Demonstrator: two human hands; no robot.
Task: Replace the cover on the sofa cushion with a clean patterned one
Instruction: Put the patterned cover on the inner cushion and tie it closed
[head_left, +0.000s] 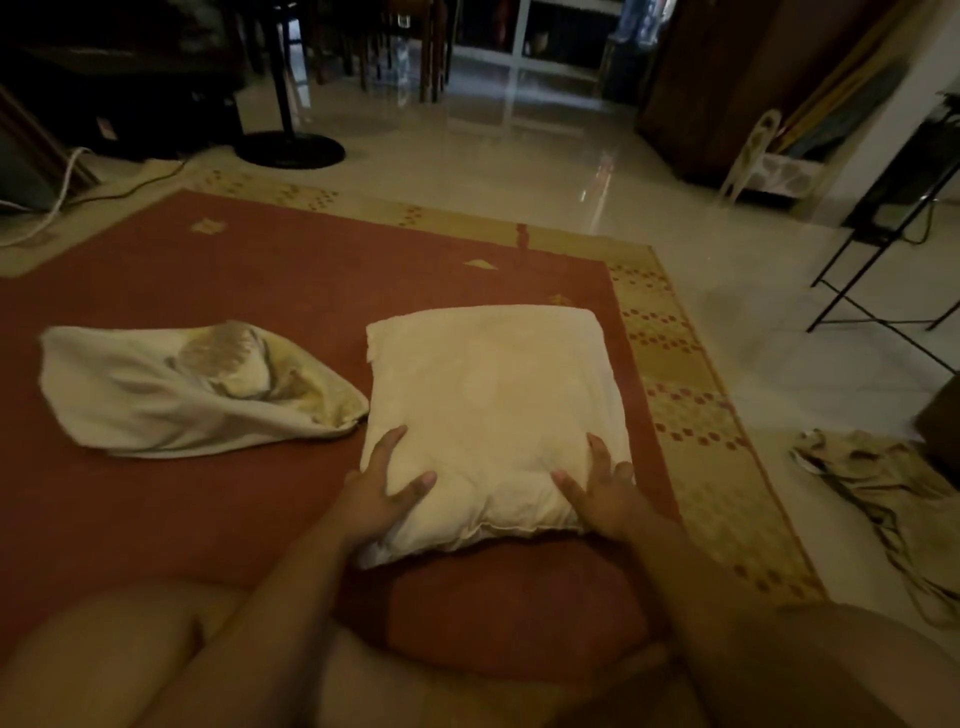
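A bare cream cushion (493, 410) lies flat on the red rug (260, 280) in front of me. My left hand (379, 493) grips its near left corner, thumb on top and fingers spread along the side. My right hand (605, 486) holds the near right corner the same way. A crumpled cream cover with a leaf pattern (192, 389) lies on the rug to the left of the cushion, its right tip close to the cushion's edge. Another patterned cloth (878, 478) lies bunched on the tiled floor at the right.
My knees fill the bottom of the view. The rug's beige border (685, 405) runs along the right. A fan base (288, 148) and cables sit at the back left, a black metal stand (883, 249) at the right, dark furniture beyond.
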